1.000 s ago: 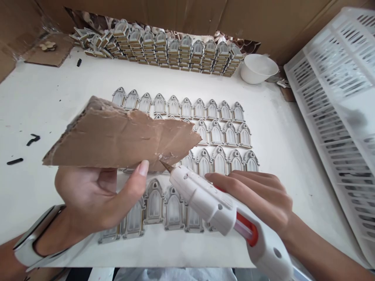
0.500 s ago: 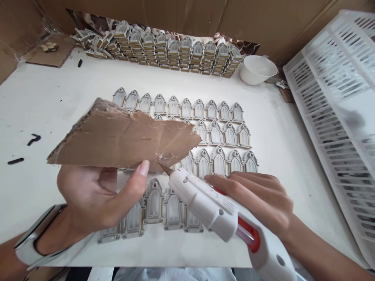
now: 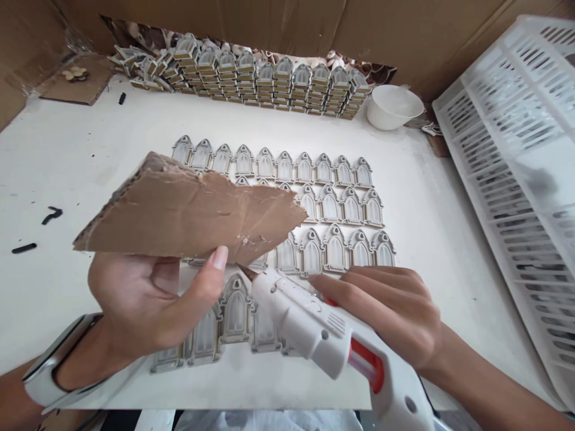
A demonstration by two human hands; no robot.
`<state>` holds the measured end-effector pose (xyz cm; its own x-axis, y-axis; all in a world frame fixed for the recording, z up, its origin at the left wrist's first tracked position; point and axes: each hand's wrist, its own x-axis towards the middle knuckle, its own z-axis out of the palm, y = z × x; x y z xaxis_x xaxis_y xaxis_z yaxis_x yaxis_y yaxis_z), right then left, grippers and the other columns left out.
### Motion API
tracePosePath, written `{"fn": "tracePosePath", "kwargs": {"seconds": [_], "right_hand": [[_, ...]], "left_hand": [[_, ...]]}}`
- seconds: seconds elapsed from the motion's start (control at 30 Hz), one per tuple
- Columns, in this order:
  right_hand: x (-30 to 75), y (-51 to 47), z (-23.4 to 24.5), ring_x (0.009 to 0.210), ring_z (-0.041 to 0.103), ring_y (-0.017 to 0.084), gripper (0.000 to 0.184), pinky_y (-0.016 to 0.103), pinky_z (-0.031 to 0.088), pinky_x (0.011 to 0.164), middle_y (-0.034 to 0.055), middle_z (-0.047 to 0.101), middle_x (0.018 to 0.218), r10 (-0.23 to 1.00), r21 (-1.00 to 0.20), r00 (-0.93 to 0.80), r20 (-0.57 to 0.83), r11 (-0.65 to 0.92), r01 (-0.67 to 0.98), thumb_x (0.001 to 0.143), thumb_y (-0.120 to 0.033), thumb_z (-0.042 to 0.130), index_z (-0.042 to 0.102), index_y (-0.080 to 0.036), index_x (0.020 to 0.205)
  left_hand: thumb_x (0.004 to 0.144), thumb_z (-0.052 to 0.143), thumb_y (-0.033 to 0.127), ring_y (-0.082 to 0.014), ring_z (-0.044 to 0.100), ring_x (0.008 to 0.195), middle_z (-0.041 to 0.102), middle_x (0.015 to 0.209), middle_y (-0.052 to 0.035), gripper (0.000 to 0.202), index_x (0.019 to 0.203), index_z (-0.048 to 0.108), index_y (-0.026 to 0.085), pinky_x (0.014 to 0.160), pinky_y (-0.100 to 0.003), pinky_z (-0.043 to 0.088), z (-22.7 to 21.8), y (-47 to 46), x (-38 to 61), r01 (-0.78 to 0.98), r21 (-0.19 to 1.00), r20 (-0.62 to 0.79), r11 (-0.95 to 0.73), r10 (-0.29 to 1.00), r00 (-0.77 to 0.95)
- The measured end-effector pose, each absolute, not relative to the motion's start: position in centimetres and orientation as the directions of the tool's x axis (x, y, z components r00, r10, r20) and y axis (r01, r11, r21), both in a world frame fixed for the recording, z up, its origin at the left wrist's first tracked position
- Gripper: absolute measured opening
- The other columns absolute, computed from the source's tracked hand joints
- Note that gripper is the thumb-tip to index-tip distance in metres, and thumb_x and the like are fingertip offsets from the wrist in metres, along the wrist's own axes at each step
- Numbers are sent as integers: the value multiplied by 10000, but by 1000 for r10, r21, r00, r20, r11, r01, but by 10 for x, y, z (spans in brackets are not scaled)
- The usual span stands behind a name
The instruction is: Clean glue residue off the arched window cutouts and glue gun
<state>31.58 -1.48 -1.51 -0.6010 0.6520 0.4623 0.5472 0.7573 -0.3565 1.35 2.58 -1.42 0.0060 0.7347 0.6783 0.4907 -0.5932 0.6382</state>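
My left hand [image 3: 157, 299] grips a torn piece of brown cardboard [image 3: 193, 215] along its near edge, thumb on top and the other fingers hidden beneath. In my right hand [image 3: 386, 305] is a white hot glue gun [image 3: 309, 323] with a red trigger; its pointed nozzle reaches the cardboard's near edge, close to my left thumb. Whether the tip touches the cardboard I cannot tell. Below both hands, small grey arched window-shaped pieces [image 3: 335, 248] lie in rows on the white table [image 3: 431, 239]. The cardboard and the glue gun hide some of them.
Stacks of similar arched pieces [image 3: 283, 84] stand along the back, beside a white bowl [image 3: 394, 108]. A white slatted plastic crate [image 3: 507, 149] leans at the right. Black scraps [image 3: 53, 215] lie at the left, and a cardboard wall [image 3: 426, 42] rises behind.
The glue gun and my right hand have shifted slightly left and down, so the nozzle has come off the cardboard's face to its near edge. My left hand has hardly moved.
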Motion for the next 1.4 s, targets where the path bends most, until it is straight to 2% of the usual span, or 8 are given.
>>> {"fn": "tracePosePath", "kwargs": {"seconds": [0.13,0.23,0.37,0.57,0.73,0.87,1.1,1.4], "right_hand": [[316,-17,-11,555,482,124,235,338,394,532,-61,607,726,679,-353,-576,455,732,583,1138,-38,583,683,-179,1299],[315,-18,-11,553,471,113,181,330,389,529,-61,599,722,681,-361,-559,473,728,583,1157,-45,598,702,-146,1264],[315,-17,-13,549,500,103,194,310,404,527,-59,635,728,683,-363,-546,486,726,584,1144,-45,607,711,-143,1276],[316,-16,-17,545,471,97,150,314,374,529,-69,571,703,671,-362,-541,507,736,573,1151,-57,625,725,-120,1244],[316,-17,-16,539,454,99,157,311,373,516,-82,543,700,686,-360,-524,505,719,594,1172,-95,600,729,-162,1234],[314,-15,-17,522,419,97,183,315,347,488,-92,484,682,676,-355,-515,527,725,590,1163,-89,576,737,-170,1198],[312,-13,-24,517,398,87,185,310,329,475,-82,512,683,640,-325,-496,587,747,580,1182,-109,564,746,-141,1187],[315,-16,-16,555,442,100,153,315,373,521,-79,530,699,689,-364,-539,484,719,593,1159,-97,592,728,-123,1225]], "left_hand": [[778,837,89,-239,857,879,816,934,12,259,994,850,232,824,-366,817,-13,26,15,461,652,662,-602,748,41],[777,845,87,-261,884,905,846,940,11,263,995,859,233,896,-391,821,-13,25,15,453,652,664,-608,746,45],[790,848,92,-298,895,923,855,963,-17,285,1027,879,245,823,-397,829,-15,22,16,468,668,653,-578,758,5],[827,849,107,-289,907,998,884,1014,-1,368,1138,895,296,893,-377,825,-14,21,15,476,669,643,-571,766,16],[836,866,143,-281,908,971,873,1010,0,296,1110,882,254,797,-340,820,-15,21,15,493,667,639,-559,769,9],[837,862,145,-272,899,929,861,974,14,252,1064,868,254,864,-379,826,-16,22,14,468,663,651,-584,759,24],[853,853,126,-266,902,965,874,997,14,322,1117,889,307,929,-345,814,-14,22,12,454,658,648,-600,759,63],[787,894,120,-302,907,1062,880,1091,-16,444,1203,860,270,903,-388,826,-15,23,13,450,688,637,-569,771,1]]}}
